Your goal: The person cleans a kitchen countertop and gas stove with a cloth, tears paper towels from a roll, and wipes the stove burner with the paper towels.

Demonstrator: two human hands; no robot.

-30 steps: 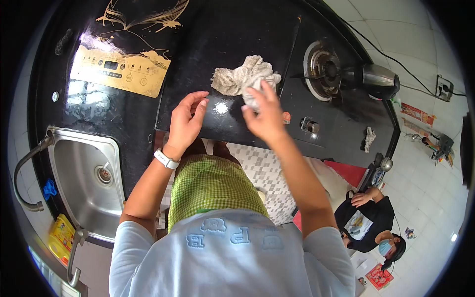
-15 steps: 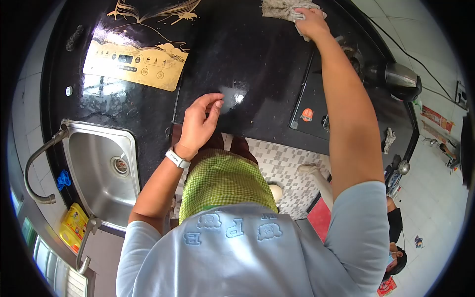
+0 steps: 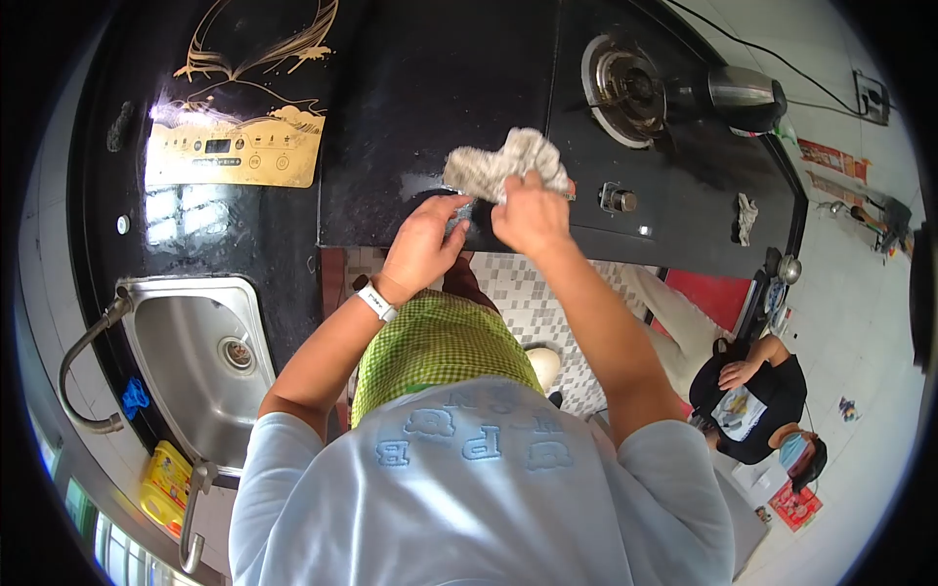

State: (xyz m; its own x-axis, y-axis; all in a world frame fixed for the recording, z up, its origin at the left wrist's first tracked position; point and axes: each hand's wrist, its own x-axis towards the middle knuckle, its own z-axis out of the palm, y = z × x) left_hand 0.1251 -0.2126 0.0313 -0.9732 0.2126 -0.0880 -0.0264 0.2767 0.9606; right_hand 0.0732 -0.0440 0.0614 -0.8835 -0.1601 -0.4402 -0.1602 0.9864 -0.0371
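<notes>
A crumpled, stained off-white rag point(image 3: 506, 164) lies on the black countertop point(image 3: 430, 88), near its front edge. My right hand point(image 3: 531, 215) is closed on the lower part of this rag, its fingers partly hidden in the folds. Just to the left, my left hand point(image 3: 425, 246) hovers at the counter's front edge with thumb and fingers apart and nothing in them. A wet-looking shiny patch shows by its fingertips.
A gas burner point(image 3: 630, 90) with a knob point(image 3: 618, 199) sits at right, a kettle point(image 3: 747, 100) beyond it. At left are a gold-panelled induction cooker point(image 3: 234, 151) and a steel sink point(image 3: 195, 342). Another person point(image 3: 752, 405) is at the lower right.
My right hand has pulled the rag from the far side of the counter back toward me, close to my left hand. My view has shifted right, and the burner and other person show more fully.
</notes>
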